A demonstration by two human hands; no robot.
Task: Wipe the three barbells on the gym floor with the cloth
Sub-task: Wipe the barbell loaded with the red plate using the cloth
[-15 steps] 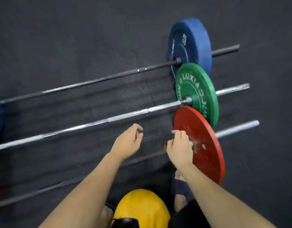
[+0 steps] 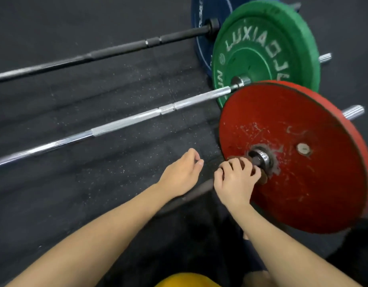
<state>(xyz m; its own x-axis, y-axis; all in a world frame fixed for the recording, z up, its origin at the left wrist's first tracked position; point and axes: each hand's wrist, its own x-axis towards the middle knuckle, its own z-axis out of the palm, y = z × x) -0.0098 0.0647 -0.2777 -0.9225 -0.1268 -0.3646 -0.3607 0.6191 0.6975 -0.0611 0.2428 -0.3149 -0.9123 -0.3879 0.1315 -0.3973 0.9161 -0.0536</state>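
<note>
Fingers (image 2: 236,165) of the right hand (image 2: 233,182) curl round a brownish cloth (image 2: 260,177) on the nearest barbell (image 2: 199,190), against the collar (image 2: 261,158) of its red plate (image 2: 303,193). Just beside it the left hand (image 2: 179,174) hovers, fingers loosely curled, holding nothing. Beyond, 2 more lie on the gym floor (image 2: 75,193): the chrome barbell (image 2: 125,123) with a green plate (image 2: 262,59), and the black barbell (image 2: 96,55) with a blue plate (image 2: 200,19).

L hand (image 2: 180,172), R hand (image 2: 234,180) bare; yellow garment (image 2: 187,281) btm.

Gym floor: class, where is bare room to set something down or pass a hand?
Free: the strip between the black bar and chrome bar, and the strip between chrome bar and near bar, beside the left hand. Crowded: the overlapping plates on the right, where the right hand grips the near bar.
</note>
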